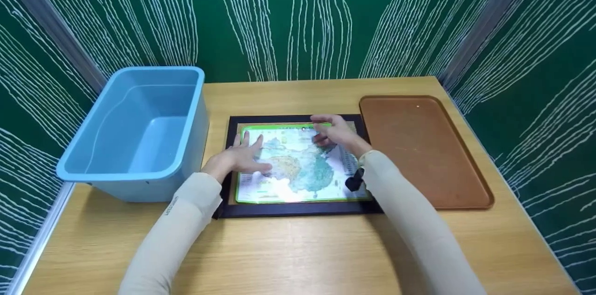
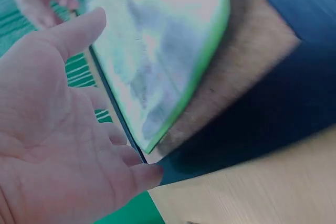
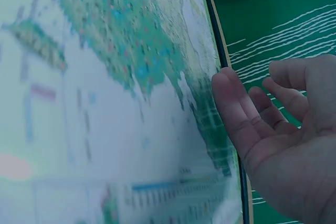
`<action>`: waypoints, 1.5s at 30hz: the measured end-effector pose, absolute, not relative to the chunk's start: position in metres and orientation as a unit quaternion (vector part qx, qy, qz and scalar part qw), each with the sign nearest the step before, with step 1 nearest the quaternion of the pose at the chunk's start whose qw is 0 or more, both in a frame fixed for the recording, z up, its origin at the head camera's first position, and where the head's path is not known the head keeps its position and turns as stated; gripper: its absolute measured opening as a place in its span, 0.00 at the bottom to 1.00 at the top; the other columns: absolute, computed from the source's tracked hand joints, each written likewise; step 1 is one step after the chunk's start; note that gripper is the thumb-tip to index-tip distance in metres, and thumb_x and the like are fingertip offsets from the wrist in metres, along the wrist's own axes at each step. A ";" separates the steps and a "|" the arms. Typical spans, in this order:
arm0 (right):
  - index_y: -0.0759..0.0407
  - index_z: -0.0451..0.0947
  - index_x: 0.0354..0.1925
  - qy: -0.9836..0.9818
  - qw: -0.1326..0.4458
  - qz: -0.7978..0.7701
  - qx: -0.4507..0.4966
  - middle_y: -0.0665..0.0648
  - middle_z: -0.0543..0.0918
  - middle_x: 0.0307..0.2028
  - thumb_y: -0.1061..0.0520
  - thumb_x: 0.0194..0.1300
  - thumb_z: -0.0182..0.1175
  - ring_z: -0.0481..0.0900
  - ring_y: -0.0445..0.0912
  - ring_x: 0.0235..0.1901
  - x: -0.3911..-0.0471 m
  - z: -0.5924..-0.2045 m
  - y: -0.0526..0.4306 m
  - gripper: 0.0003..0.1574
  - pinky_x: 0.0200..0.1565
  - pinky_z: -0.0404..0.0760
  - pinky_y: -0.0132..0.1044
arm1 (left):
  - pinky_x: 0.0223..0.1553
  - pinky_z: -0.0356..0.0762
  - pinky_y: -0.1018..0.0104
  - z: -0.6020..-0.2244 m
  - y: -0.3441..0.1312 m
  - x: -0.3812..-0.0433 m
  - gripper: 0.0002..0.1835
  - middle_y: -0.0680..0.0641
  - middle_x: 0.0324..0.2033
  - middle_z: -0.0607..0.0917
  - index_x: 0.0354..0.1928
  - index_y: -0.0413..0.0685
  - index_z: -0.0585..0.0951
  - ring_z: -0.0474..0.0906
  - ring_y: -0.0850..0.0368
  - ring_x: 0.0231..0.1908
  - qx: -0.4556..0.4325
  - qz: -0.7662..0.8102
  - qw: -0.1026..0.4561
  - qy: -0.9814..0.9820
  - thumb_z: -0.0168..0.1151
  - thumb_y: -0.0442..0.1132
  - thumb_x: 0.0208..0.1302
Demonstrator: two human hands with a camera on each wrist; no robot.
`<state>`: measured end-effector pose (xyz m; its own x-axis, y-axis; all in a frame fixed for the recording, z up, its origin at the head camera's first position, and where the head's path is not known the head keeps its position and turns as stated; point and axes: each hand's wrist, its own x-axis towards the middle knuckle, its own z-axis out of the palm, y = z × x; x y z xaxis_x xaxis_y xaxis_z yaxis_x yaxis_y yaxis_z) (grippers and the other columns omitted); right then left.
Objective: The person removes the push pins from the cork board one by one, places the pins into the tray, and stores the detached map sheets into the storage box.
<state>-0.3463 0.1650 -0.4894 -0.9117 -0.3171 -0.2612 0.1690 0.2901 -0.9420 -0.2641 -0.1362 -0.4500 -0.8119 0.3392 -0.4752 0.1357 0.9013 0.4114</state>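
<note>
A glossy printed map [image 1: 298,164] with a green edge lies on a brown board [image 2: 252,56] inside a dark flat frame [image 1: 298,210]. Over the map's left side, my left hand [image 1: 240,157] has its fingers spread and its thumb held apart. In the left wrist view this hand [image 2: 58,129] has its fingertips near one corner of the map and frame; contact is unclear. My right hand [image 1: 336,132] is over the map's upper right, fingers loosely bent. The right wrist view puts that hand [image 3: 289,145] beside the map's edge, holding nothing.
On the left stands a deep blue plastic bin [image 1: 158,146]. A brown tray [image 1: 419,155] lies to the right, right beside the frame. Green panels with white streaks [image 1: 298,20] close off the back and sides of the wooden table [image 1: 288,248].
</note>
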 end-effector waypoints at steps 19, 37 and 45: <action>0.47 0.79 0.64 0.824 0.194 -0.531 -0.038 0.57 0.75 0.54 0.58 0.71 0.65 0.79 0.45 0.22 -0.354 -0.508 0.135 0.24 0.25 0.81 0.33 | 0.70 0.30 0.30 -0.465 -0.132 -0.266 0.49 0.38 0.78 0.29 0.82 0.58 0.41 0.19 0.37 0.76 0.123 0.212 0.282 0.928 0.54 0.64 0.71; 0.54 0.82 0.56 0.854 0.136 -0.501 -0.040 0.58 0.83 0.24 0.56 0.71 0.65 0.78 0.46 0.18 -0.342 -0.513 0.118 0.17 0.20 0.77 0.36 | 0.70 0.30 0.29 -0.465 -0.130 -0.266 0.49 0.35 0.78 0.28 0.82 0.53 0.42 0.19 0.35 0.76 0.121 0.178 0.319 0.923 0.55 0.62 0.71; 0.48 0.82 0.56 0.853 0.169 -0.494 0.003 0.57 0.81 0.25 0.55 0.71 0.66 0.77 0.45 0.16 -0.350 -0.504 0.125 0.17 0.19 0.78 0.34 | 0.70 0.29 0.29 -0.464 -0.128 -0.268 0.49 0.36 0.78 0.27 0.82 0.55 0.42 0.18 0.36 0.76 0.121 0.186 0.312 0.924 0.56 0.63 0.71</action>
<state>-0.3500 0.1248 -0.5037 -0.9431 -0.1622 -0.2902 0.1711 0.5118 -0.8419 -0.2679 -0.1281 -0.4638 -0.7755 0.3397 -0.5321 0.1077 0.9017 0.4187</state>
